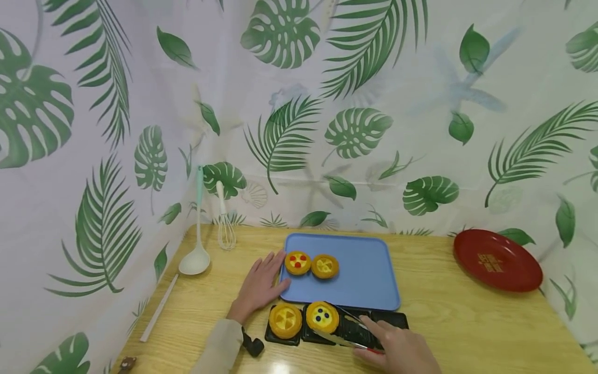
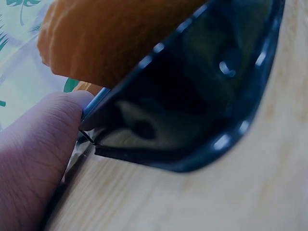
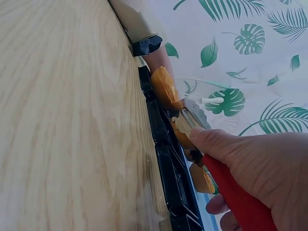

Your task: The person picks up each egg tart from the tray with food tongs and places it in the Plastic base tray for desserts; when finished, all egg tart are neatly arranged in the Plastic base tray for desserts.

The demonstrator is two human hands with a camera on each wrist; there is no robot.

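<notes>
R hand point(image 1: 398, 347) has its fingers wrapped round red-handled tongs point(image 3: 236, 192), long axis pointing L & slightly away. Blue-dotted tart point(image 1: 322, 317) lies L of that hand, btwn the tong arms, at the blk tray point(image 1: 393, 318); can't tell if both tips touch it. W/ tongs, R hand's got the nearer reach. Blue tray point(image 1: 366, 270) is just beyond, long side L-R, red-dotted tart point(image 1: 298, 263) & wedge-topped tart point(image 1: 324, 266) toward its L end. L hand point(image 1: 261, 283) rests at that tray's L edge, fingers out straight, thumb spread apart.
</notes>
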